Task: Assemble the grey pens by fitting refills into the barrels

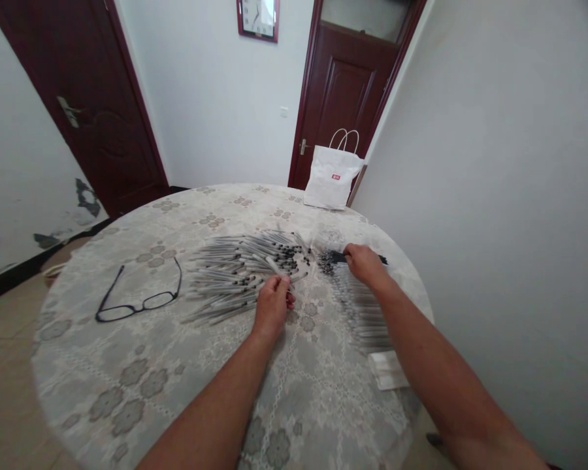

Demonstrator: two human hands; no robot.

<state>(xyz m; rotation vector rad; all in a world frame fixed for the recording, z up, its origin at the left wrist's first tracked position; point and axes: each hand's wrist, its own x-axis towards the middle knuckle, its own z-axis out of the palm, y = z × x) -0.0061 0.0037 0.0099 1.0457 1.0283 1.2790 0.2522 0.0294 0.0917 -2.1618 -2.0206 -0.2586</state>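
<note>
My left hand (pixel 274 299) has its fingers closed around a pale, pen-like tube (pixel 273 264) that points up and to the left. Beside it spreads a loose pile of grey-white pen-like sticks (pixel 220 264), many with black ends. Farther right, the fingers of my right hand (pixel 365 262) are pinched together over a cluster of small black pieces (pixel 337 256); what they grip is hidden. Below that hand lies a row of clear, slender tubes (pixel 365 316), partly covered by my right forearm.
A round table with a patterned cloth (pixel 200 398) carries everything. Black-framed glasses (pixel 137 308) lie at the left, a white paper bag (pixel 333 179) stands at the far edge, and a small white packet (pixel 388 370) sits near the right edge. Crumpled clear plastic (pixel 328 235) lies behind the black pieces.
</note>
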